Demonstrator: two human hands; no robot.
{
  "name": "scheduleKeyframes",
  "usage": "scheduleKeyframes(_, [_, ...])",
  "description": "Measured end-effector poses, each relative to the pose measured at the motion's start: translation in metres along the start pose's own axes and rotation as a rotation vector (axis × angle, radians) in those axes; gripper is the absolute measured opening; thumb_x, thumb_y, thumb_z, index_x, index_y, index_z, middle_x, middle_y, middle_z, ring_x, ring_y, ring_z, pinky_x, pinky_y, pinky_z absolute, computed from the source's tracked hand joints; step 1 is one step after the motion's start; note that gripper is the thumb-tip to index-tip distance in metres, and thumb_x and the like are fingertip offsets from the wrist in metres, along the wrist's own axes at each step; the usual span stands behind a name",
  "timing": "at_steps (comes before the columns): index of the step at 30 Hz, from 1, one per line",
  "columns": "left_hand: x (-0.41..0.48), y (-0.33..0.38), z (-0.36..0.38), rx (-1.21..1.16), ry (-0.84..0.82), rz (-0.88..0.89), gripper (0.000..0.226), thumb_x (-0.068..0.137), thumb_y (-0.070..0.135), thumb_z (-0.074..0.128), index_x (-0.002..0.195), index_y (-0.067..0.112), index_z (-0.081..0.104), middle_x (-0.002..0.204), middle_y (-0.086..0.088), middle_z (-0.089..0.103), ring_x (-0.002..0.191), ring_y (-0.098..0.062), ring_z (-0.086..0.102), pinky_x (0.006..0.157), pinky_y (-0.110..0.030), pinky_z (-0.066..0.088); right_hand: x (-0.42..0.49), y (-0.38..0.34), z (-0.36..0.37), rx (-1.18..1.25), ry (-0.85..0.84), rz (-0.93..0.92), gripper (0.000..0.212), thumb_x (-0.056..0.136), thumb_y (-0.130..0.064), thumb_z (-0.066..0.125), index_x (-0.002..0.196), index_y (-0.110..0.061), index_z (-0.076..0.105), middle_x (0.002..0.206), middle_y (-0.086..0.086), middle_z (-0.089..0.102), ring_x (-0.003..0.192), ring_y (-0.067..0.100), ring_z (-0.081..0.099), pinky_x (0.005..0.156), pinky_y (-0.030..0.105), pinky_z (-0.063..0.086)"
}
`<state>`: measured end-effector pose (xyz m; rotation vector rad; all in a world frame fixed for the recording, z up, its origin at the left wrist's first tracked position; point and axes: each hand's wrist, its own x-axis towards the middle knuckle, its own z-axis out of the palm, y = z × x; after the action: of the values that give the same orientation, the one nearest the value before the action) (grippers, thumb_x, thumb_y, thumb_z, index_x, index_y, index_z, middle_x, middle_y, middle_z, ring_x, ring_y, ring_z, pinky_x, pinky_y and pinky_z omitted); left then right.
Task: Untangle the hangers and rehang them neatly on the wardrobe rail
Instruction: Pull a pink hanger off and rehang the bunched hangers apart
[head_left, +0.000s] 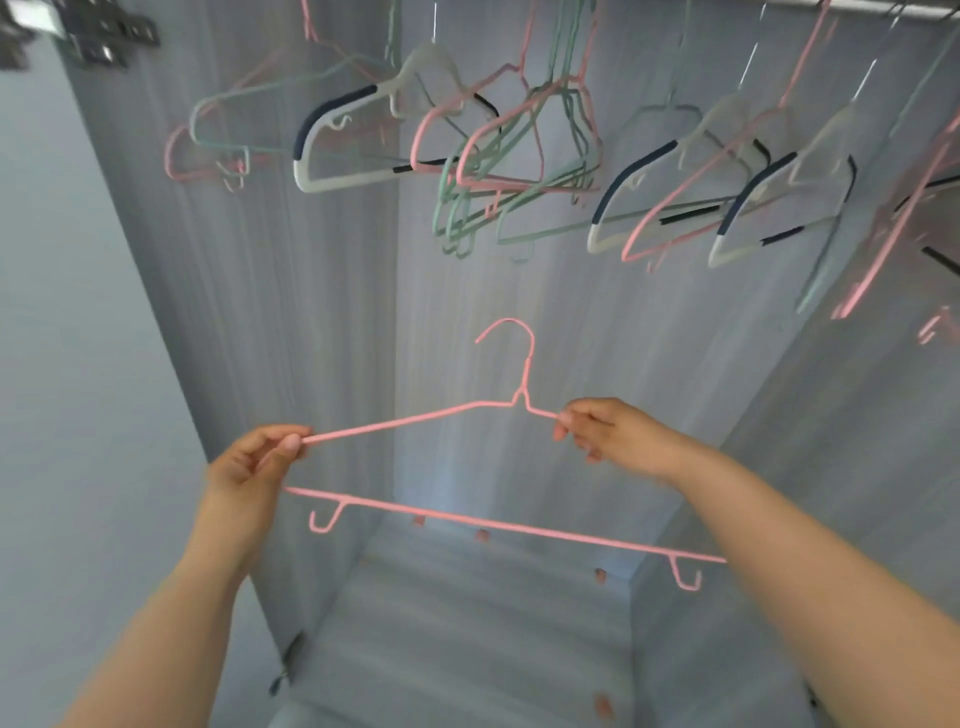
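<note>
I hold a pink wire hanger (467, 522) level in front of the open wardrobe, hook pointing up. My left hand (254, 467) pinches its left shoulder wire, and my right hand (602, 431) pinches the right shoulder wire close to the neck. Above, several hangers dangle from the rail (883, 8): a tangled bunch of green and pink wire hangers (519, 171) in the middle, a white hanger with dark grips (343, 140) to its left, and more white and pink hangers (727, 202) to the right. They look blurred.
The grey wardrobe interior has a left side wall (249, 291), a right wall (857, 415) and a floor panel (467, 623) below the hanger. A pale room wall (67, 364) lies left. Dark clips (104, 41) show at the top left corner.
</note>
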<state>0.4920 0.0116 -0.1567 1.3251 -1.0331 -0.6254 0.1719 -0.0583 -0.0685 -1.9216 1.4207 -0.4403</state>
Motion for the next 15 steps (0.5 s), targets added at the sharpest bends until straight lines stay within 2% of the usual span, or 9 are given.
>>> scheduleKeyframes(1, [0.001,-0.008,0.003,0.042,0.012,-0.028,0.022,0.088,0.007,0.051,0.082,0.023,0.065,0.073,0.016,0.07,0.057,0.009,0.054,0.055,-0.009,0.041,-0.003,-0.003,0.0,0.033,-0.005,-0.013,0.03,0.098,-0.017,0.038,0.075,-0.023,0.056,0.062,-0.002,0.038,0.059,0.009,0.038,0.058,0.019,0.038])
scheduleKeyframes(2, [0.001,-0.017,0.008,0.115,0.018,-0.043,0.017,0.087,0.008,0.054,0.088,0.02,0.066,0.089,0.006,0.071,0.072,0.007,0.058,0.067,-0.01,0.044,-0.005,-0.006,-0.001,0.047,-0.015,-0.033,0.031,0.098,-0.017,0.038,0.074,-0.024,0.056,0.062,-0.002,0.036,0.058,0.008,0.036,0.055,0.019,0.036])
scheduleKeyframes(4, [-0.003,-0.029,0.02,0.351,0.048,-0.04,0.022,0.083,0.012,0.062,0.104,0.013,0.066,0.117,-0.015,0.061,0.107,-0.02,0.057,0.096,-0.024,0.038,-0.009,-0.012,0.0,0.048,-0.04,-0.076,0.03,0.097,-0.017,0.041,0.074,-0.026,0.058,0.062,-0.003,0.036,0.057,0.008,0.034,0.051,0.019,0.033])
scheduleKeyframes(6, [-0.017,-0.027,0.037,0.519,0.114,-0.044,0.041,0.077,0.014,0.069,0.117,0.012,0.06,0.127,-0.023,0.051,0.116,-0.04,0.046,0.104,-0.042,0.03,-0.017,-0.018,0.0,0.044,-0.038,-0.074,0.027,0.096,-0.02,0.043,0.076,-0.027,0.059,0.062,-0.005,0.038,0.052,0.004,0.036,0.047,0.016,0.03])
scheduleKeyframes(8, [-0.036,-0.014,0.054,0.553,0.091,0.012,0.048,0.074,0.019,0.072,0.119,0.013,0.057,0.122,-0.022,0.053,0.114,-0.042,0.045,0.101,-0.047,0.031,-0.028,-0.021,0.002,0.098,-0.035,-0.069,0.023,0.097,-0.02,0.042,0.084,-0.024,0.06,0.057,-0.011,0.041,0.043,-0.003,0.036,0.042,0.01,0.027])
scheduleKeyframes(9, [-0.046,-0.005,0.062,0.514,0.029,0.051,0.043,0.074,0.023,0.073,0.114,0.015,0.059,0.116,-0.017,0.057,0.111,-0.038,0.049,0.098,-0.045,0.035,-0.034,-0.022,0.003,0.162,-0.032,-0.063,0.023,0.098,-0.02,0.04,0.086,-0.024,0.06,0.054,-0.012,0.041,0.041,-0.003,0.034,0.039,0.01,0.025])
scheduleKeyframes(12, [-0.081,0.027,0.082,0.275,-0.224,0.057,0.012,0.074,0.023,0.072,0.082,0.026,0.064,0.081,0.014,0.067,0.087,-0.008,0.06,0.076,-0.01,0.039,-0.058,-0.029,0.013,0.399,0.033,0.004,0.026,0.099,-0.016,0.034,0.082,-0.024,0.053,0.06,-0.005,0.04,0.034,-0.001,0.027,0.035,0.011,0.022])
scheduleKeyframes(14, [-0.105,0.052,0.094,0.11,-0.336,0.047,0.016,0.065,0.037,0.073,0.073,0.027,0.064,0.071,0.021,0.067,0.069,0.003,0.058,0.064,-0.005,0.039,-0.076,-0.038,0.025,0.552,0.072,0.069,0.027,0.099,-0.013,0.031,0.081,-0.023,0.049,0.06,-0.002,0.044,0.031,-0.001,0.027,0.032,0.01,0.024])
scheduleKeyframes(15, [-0.117,0.064,0.098,0.014,-0.379,0.041,0.026,0.058,0.045,0.07,0.074,0.025,0.064,0.071,0.02,0.067,0.063,0.003,0.057,0.062,-0.007,0.041,-0.085,-0.045,0.032,0.636,0.077,0.085,0.027,0.099,-0.012,0.03,0.082,-0.023,0.049,0.058,-0.002,0.044,0.03,-0.001,0.026,0.031,0.01,0.023])
